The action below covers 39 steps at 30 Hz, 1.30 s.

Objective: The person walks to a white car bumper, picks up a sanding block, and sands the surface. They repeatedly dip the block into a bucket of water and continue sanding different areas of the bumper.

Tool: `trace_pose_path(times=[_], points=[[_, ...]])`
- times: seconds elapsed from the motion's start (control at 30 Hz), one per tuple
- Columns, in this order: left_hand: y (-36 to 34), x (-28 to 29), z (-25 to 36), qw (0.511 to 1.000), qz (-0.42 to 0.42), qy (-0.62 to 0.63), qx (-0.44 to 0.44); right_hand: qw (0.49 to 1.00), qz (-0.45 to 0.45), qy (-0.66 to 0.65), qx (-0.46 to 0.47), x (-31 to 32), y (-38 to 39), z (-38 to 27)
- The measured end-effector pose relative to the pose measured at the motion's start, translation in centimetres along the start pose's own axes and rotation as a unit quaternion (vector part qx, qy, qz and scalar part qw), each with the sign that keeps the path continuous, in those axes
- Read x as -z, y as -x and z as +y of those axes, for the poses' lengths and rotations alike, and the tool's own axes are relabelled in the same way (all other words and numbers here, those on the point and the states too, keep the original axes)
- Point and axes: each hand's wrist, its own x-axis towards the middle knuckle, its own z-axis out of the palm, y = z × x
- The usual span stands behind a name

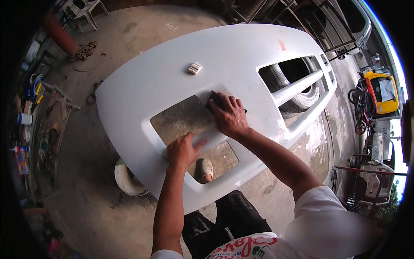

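A large, glossy white body panel with cut-out openings, like a car bumper point(133, 86), lies before me. My right hand point(230, 116) presses a dark sheet that looks like sandpaper point(214, 100) against the panel, beside the upper corner of the nearest opening. Its fingers are bent over the sheet, which shows at both sides of the hand. At the lower left of that opening, my left hand point(183, 152) is curled on the rim, thumb pointing toward the crossbar; its fingertips are partly hidden. A small, grooved off-white block point(195, 68) rests on the panel beyond my hands.
A tire point(297, 101) shows through the far right openings. Beside the panel's left edge stands a round whitish tub point(127, 179). A cluttered rack point(47, 134) is at the left, a plastic chair point(88, 11) at the back. To the right are a yellow-and-black vehicle point(384, 93) and metal parts.
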Motion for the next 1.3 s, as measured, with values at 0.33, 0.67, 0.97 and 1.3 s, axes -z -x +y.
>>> trace_pose_path(times=[0.33,0.67,0.97,1.3], points=[[0.7,0.2,-1.0,0.998,-0.030,0.055,0.003,0.996,-0.047,0.021,-0.079,1.5,-3.0,2.9],[0.7,0.4,-1.0,0.998,-0.052,0.046,-0.002,0.998,-0.028,0.052,-0.013,-1.1,-0.9,-1.0],[0.6,1.0,-0.9,0.997,-0.059,0.056,0.011,0.995,-0.068,0.004,0.070,0.5,-1.4,1.0],[0.5,1.0,-0.9,0.995,-0.058,0.076,0.029,0.975,-0.044,0.081,-0.203,-1.7,-3.9,0.6]])
